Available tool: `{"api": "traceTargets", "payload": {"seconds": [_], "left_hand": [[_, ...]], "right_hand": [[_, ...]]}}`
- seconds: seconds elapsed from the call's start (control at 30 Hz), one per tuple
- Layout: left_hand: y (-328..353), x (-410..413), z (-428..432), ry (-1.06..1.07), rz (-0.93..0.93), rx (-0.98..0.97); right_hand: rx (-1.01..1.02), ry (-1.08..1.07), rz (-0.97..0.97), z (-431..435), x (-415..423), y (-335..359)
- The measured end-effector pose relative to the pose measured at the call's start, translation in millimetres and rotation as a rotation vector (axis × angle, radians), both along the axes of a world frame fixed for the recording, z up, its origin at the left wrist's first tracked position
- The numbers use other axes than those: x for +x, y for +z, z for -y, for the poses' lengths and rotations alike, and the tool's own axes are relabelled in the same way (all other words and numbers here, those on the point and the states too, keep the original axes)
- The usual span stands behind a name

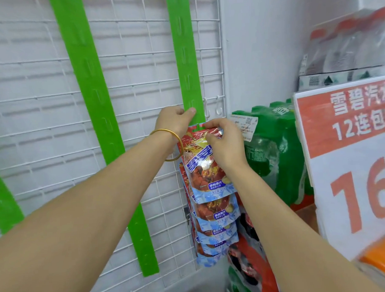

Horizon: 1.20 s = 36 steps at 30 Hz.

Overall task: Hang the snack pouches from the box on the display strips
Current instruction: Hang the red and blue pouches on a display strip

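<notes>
green display strip (183, 58) runs top to bottom on the white wire grid (42, 108), its lower stretch hidden behind a column of lower pouches (217, 222) that overlap one another. the left hand (175, 122) pinches the strip between thumb and fingers, just above the top snack pouch (201, 167). the right hand (222, 142) pinches that pouch's upper edge, covering where pouch meets strip. the pouch hangs upright, long axis vertical, printed face outward. a shrink-wrapped pack (271, 153) holds green bottles, partly behind a price sign (351, 161) cut off by the frame.

Left hand (175, 122) pinches green strip (184, 58); right hand (224, 142) grips pouch (207, 167).
</notes>
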<state>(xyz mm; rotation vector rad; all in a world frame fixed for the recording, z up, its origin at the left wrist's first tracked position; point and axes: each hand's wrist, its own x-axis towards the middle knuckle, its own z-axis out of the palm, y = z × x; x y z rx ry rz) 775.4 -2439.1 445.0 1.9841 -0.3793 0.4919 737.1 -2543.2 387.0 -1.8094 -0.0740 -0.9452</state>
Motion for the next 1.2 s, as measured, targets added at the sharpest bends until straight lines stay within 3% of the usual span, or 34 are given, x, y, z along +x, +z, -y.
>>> {"api": "traceTargets", "payload": {"seconds": [0.27,0.43,0.5,0.57,0.63,0.77,0.97,1.1,1.2], "left_hand": [[-23.0,-13.9,-15.3,-0.088,-0.018,-0.027],[-70.0,-63.2,-72.5,-0.044,0.114,-0.020],[-109.7,-88.8,-110.4,-0.043,0.051,0.024],[-160.4,-117.7,-152.6,-0.026,-0.082,0.089],[-211.0,-146.4,-192.5,0.013,-0.255,0.107],[-283.2,-193.3,-254.8,0.127,-0.508,0.073],[-332.4,-219.7,-311.4,0.254,-0.628,-0.004],[-328.0,-211.8,-310.8,0.229,-0.550,-0.037],[-330.7,-207.7,-312.5,0.211,-0.562,-0.040]], "right_hand": [[-0.074,-0.071,-0.082,0.2,-10.7,-20.3],[-0.307,-0.312,0.086,-24.1,-60.7,-41.1],[-0.377,-0.205,0.106,-51.0,-92.1,-75.2],[-0.433,0.085,-0.042,-84.6,-118.6,-127.5],[-0.457,0.357,-0.334,-116.8,-137.2,-181.7],[-0.568,0.615,-0.784,-167.3,-146.6,-266.4],[-0.907,0.512,-1.120,-219.6,-155.6,-327.9],[-0.792,0.343,-1.175,-237.7,-160.4,-348.0],[-0.697,0.346,-1.171,-245.9,-160.2,-350.8]]}}
